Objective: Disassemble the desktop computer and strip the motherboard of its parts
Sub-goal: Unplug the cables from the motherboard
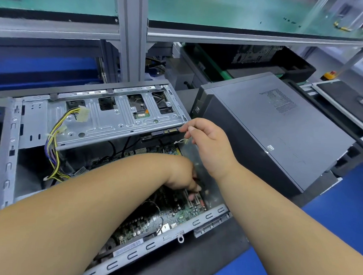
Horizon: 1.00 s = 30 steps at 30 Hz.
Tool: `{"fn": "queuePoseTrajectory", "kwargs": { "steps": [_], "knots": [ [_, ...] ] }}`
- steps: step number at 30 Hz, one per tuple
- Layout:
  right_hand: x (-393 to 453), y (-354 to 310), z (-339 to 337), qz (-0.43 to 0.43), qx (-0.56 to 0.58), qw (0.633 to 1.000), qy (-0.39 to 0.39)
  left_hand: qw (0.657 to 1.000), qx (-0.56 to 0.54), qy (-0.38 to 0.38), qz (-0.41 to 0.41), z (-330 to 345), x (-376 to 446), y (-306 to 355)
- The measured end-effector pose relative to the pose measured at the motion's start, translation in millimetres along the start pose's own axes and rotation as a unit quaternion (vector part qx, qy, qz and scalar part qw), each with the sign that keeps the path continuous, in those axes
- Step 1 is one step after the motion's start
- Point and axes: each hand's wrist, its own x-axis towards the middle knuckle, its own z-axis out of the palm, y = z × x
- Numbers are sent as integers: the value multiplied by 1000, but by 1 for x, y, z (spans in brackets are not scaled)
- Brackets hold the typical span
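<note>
Steel chassis (7, 151) lies open on its side, motherboard (173, 215) still seated in its floor; left hand (181, 174) reaches down, fingers curled at the slots, grip hidden, while right hand (207, 142) pinches a white cable tie (181, 141), likely lifting wiring clear; closed tower (269, 130) beside

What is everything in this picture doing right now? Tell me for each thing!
Open computer case: side off, insides showing.
Motherboard: still mounted inside.
Left hand: reaching down onto the motherboard, fingers curled.
Right hand: pinching a small white tie.
Yellow and black cables: unplugged, hanging loose.
Second computer: closed, lying beside.
</note>
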Motion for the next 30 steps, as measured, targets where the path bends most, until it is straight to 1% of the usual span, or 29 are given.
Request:
{"fn": "queuePoseTrajectory", "kwargs": {
  "steps": [2, 4, 6, 7, 10, 12, 18, 20, 22, 24, 26, 28, 30],
  "knots": [
    [-1, -1, 0, 2, -1, 1000, 4, 1000, -27, -9, 4, -11, -16, -1],
    [-1, -2, 0, 3, 1, 1000, 8, 999, -39, 17, 4, -23, -32, -6],
    [-2, -4, 0, 3, -3, 1000, 9, 999, -1, 34, -9, -32, -47, -15],
    [-3, -4, 0, 2, -7, 1000, 7, 998, 35, 34, -30, -35, -54, -19],
    [-4, -6, 0, -2, -29, 1000, -1, 980, 148, 30, -127, -36, -73, -33],
    [-6, -7, 1, -11, -58, 998, -9, 966, 189, 32, -173, -32, -83, -41],
    [-11, -8, 4, -60, -152, 986, -22, 944, 237, -6, -229, -18, -106, -55],
    [-12, -8, 6, -77, -181, 980, -20, 945, 225, 2, -236, -14, -112, -59],
    [-14, -9, 6, -104, -216, 971, -20, 950, 211, 32, -230, -11, -116, -63],
    [-15, -14, 8, -147, -270, 950, -49, 951, 199, 78, -223, -10, -121, -68],
    [-15, -19, 13, -172, -332, 920, -118, 949, 197, 102, -224, -9, -125, -73],
    [-15, -24, 25, -146, -370, 895, -203, 953, 188, 97, -218, -8, -128, -76],
    [-14, -26, 39, -114, -393, 877, -253, 963, 162, 89, -194, -6, -130, -78]
  ]
}}
